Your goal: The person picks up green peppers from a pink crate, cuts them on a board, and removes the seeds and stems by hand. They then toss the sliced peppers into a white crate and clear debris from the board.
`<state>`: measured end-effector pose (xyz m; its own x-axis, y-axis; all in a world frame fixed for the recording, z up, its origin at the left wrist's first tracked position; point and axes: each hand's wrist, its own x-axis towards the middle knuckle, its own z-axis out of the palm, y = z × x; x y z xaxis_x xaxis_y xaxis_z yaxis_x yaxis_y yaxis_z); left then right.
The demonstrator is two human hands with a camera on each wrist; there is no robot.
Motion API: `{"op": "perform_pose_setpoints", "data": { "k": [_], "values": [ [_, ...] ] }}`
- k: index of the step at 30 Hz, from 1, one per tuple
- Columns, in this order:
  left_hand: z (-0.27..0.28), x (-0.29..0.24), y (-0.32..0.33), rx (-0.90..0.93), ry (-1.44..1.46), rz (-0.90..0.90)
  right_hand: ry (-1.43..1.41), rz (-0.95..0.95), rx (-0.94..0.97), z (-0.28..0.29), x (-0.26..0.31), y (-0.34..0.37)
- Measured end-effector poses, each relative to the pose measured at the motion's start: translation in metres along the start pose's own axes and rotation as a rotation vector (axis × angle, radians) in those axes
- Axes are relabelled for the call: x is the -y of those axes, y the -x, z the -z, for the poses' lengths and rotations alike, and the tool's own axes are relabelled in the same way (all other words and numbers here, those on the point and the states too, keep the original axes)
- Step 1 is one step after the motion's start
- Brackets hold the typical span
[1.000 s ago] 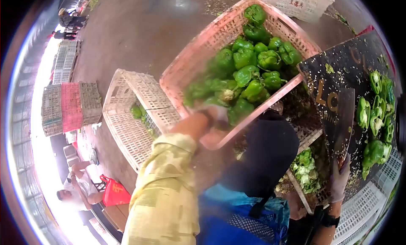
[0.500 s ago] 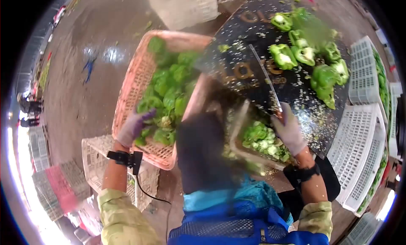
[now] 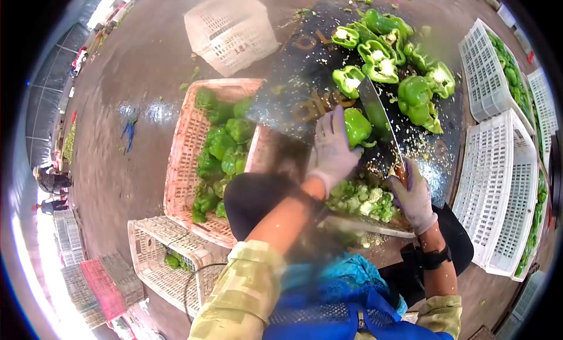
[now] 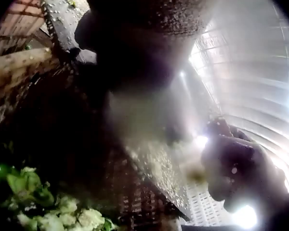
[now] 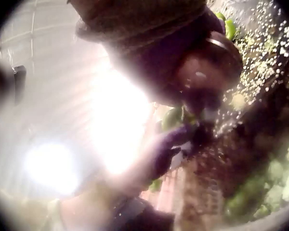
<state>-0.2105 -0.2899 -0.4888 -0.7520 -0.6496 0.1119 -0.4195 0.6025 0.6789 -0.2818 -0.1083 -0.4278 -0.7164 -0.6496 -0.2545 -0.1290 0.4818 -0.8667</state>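
In a pale glove with purple fingertips, my left hand (image 3: 334,146) holds a whole green pepper (image 3: 356,128) on the black board (image 3: 293,108), its fingers round the pepper's left side. My right hand (image 3: 414,196), gloved too, grips the handle of a broad knife (image 3: 380,114); the blade lies just right of that pepper. Cut pepper halves (image 3: 378,61) are grouped beyond the blade. The left wrist view has the right hand (image 4: 245,173) dark at its right side. In the right wrist view the left hand (image 5: 166,154) is beside a green pepper (image 5: 172,118).
A pink crate (image 3: 179,158) of whole peppers stands left of the board. Below the board's near edge is a container with pale green cores (image 3: 369,202). White crates (image 3: 489,187) line the right side; another (image 3: 231,35) lies beyond the board, and one (image 3: 158,234) stands lower left.
My left hand has come out of the pink crate and across to the board with a pepper. The knife stays in my right hand, its blade now beside that pepper. The head view has shifted.
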Motion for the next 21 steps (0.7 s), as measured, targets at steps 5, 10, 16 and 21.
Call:
{"op": "perform_pose_setpoints", "data": {
  "k": [5, 10, 16, 21],
  "values": [
    [-0.006, 0.021, 0.023, -0.062, -0.018, 0.03, 0.345, 0.199, -0.058, 0.003, -0.002, 0.011],
    [-0.004, 0.026, 0.021, -0.04, -0.005, 0.067, 0.426, 0.209, 0.008, 0.008, 0.034, 0.046],
    [-0.002, 0.024, 0.022, -0.03, 0.02, 0.1, 0.693, 0.096, 0.175, 0.013, 0.035, 0.046],
    [-0.002, 0.025, 0.021, -0.006, 0.038, 0.116, 0.675, 0.075, 0.267, 0.004, 0.044, 0.005]
  ]
}}
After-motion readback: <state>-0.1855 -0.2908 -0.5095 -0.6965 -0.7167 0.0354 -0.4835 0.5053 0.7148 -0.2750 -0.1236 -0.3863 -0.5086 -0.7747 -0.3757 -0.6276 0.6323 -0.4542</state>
